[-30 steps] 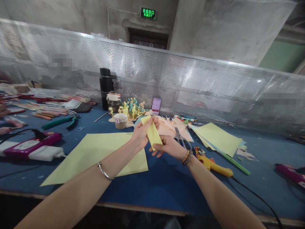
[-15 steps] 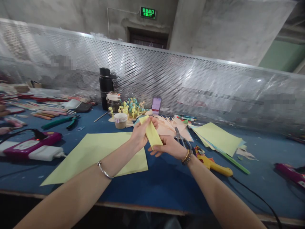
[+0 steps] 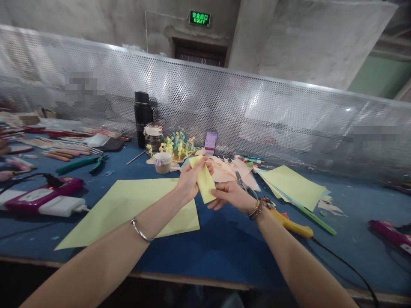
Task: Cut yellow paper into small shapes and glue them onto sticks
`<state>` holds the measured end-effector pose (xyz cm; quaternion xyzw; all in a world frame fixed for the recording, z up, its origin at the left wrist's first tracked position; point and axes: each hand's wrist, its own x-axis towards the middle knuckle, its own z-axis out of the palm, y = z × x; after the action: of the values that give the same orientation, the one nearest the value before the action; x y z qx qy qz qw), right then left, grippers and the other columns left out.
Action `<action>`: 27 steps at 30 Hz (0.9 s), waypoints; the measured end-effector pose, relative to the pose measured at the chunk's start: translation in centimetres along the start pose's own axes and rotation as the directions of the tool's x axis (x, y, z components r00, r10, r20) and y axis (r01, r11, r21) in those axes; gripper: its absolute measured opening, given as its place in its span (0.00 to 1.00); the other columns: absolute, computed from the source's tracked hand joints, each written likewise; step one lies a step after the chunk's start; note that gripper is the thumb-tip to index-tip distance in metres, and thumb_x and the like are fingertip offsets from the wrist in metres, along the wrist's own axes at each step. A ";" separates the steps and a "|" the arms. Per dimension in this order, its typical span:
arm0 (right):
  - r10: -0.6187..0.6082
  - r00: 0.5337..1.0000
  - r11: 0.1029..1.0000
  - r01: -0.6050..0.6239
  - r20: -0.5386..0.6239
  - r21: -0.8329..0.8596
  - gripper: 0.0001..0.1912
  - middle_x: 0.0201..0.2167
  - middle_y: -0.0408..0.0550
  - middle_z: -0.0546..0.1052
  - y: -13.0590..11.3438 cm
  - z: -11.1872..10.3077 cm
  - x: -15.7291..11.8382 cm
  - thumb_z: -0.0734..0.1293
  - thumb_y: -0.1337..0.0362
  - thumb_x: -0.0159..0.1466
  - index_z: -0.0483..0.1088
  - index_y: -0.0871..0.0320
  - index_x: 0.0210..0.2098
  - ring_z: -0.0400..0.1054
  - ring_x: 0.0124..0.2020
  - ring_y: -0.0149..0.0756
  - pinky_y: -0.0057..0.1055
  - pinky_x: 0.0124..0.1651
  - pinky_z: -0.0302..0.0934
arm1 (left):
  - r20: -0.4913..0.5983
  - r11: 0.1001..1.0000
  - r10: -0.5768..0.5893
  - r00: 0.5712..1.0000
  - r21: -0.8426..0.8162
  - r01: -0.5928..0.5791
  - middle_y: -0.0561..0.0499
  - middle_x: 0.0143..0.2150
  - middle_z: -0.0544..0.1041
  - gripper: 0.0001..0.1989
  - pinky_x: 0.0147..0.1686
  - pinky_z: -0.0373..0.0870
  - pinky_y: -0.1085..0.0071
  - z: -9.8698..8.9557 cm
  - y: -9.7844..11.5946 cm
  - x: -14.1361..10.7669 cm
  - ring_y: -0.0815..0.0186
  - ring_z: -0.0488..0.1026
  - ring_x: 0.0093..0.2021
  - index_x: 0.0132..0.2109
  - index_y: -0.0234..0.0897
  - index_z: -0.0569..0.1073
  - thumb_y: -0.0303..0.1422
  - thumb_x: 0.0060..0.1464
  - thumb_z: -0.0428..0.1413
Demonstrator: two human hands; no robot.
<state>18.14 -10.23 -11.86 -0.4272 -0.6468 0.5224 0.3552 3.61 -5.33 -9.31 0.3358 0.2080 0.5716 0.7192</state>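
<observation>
My left hand [image 3: 192, 177] is closed around the upper part of a narrow strip of folded yellow paper [image 3: 204, 184], its thumb lying on the paper. At the strip's lower right edge, the thumb and fingers of my right hand [image 3: 233, 196] pinch the paper. The strip is tilted and held above the table. Below and left of it lies a large yellow sheet [image 3: 128, 209]. Just behind my right hand rest scissors [image 3: 245, 185], partly hidden by it. A yellow-handled glue gun [image 3: 293, 225] lies beside my right wrist.
Yellow sheets [image 3: 292, 186] are stacked at the right with a green strip [image 3: 321, 222]. Peach paper scraps [image 3: 224, 169], a small tub [image 3: 162, 163], yellow and blue figures [image 3: 176, 145], a phone [image 3: 210, 142] and a black flask [image 3: 143, 115] stand behind. Green pliers [image 3: 80, 164] and a purple power strip [image 3: 28, 199] lie left.
My right hand has shifted slightly right, its thumb sliding from the strip's lower end to its edge. More of the strip's lower end shows. My left hand has barely moved.
</observation>
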 end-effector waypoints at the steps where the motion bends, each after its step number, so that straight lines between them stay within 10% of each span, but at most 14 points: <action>1: 0.006 1.000 1.000 -0.006 -0.006 0.001 0.22 0.29 0.51 0.78 0.1 0.0 0.1 0.69 0.49 0.55 0.71 0.65 0.35 0.76 0.30 0.35 0.27 0.31 0.70 | 0.010 1.000 0.000 1.000 0.007 -0.001 0.51 0.28 0.77 0.03 0.37 0.74 0.70 -0.1 0.0 0.0 0.70 0.75 0.27 0.35 0.33 0.74 0.28 0.51 0.59; 16: -0.180 0.845 0.974 0.081 -0.504 -0.212 0.18 0.24 0.47 0.76 -0.2 -1.5 0.3 0.67 0.50 0.55 0.72 0.61 0.28 0.72 0.25 0.32 0.24 0.23 0.64 | 0.222 0.827 0.034 0.974 0.542 -0.152 0.49 0.30 0.78 0.11 0.29 0.69 0.72 -1.7 -1.2 0.6 0.66 0.72 0.28 0.33 0.33 0.77 0.37 0.43 0.63; 27: -0.196 0.839 0.980 0.176 -0.507 -0.088 0.15 0.19 0.41 0.73 -0.1 -1.9 0.1 0.71 0.53 0.51 0.73 0.60 0.29 0.66 0.20 0.27 0.24 0.21 0.61 | 0.243 0.789 -0.098 0.965 0.610 -0.074 0.46 0.35 0.78 0.16 0.34 0.73 0.67 -1.9 -1.4 0.4 0.61 0.75 0.35 0.37 0.33 0.76 0.41 0.44 0.62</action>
<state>19.80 -9.43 -11.36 -0.4928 -0.5769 0.3403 0.5554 3.32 -4.67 -11.58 0.6222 0.2878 0.4188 0.5955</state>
